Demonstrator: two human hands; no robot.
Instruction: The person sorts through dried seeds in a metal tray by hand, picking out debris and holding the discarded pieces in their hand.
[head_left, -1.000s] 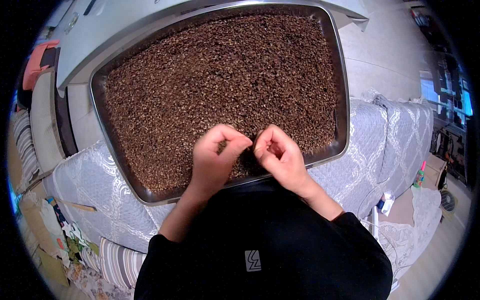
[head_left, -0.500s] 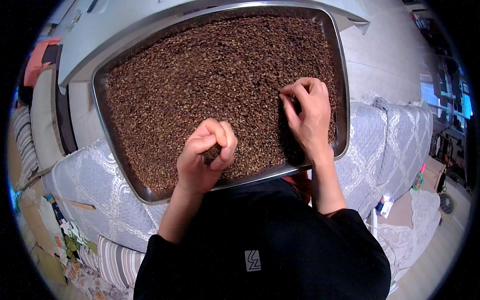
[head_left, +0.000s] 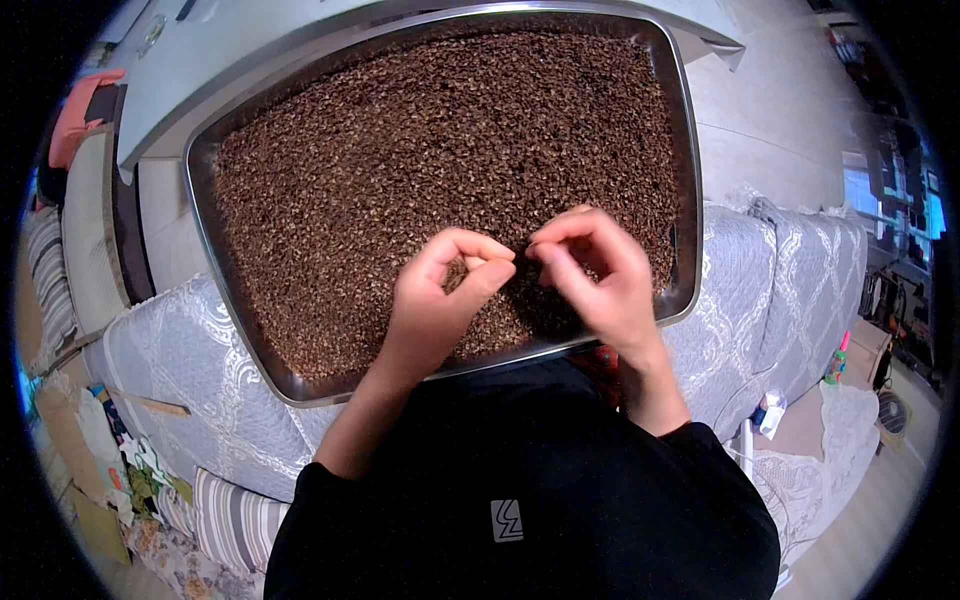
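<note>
In from the metal tray's (head_left: 683,285) right side, the right hand (head_left: 612,285) now nears the left hand (head_left: 435,300) above the brown granules (head_left: 430,150) filling it. Both grips pinch narrow; whether they hold anything, I cannot tell. A loose pinch could drop a piece.

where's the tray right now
In the head view, the tray fills the upper middle, in front of the black shirt, with the left hand and right hand over its near part.
</note>
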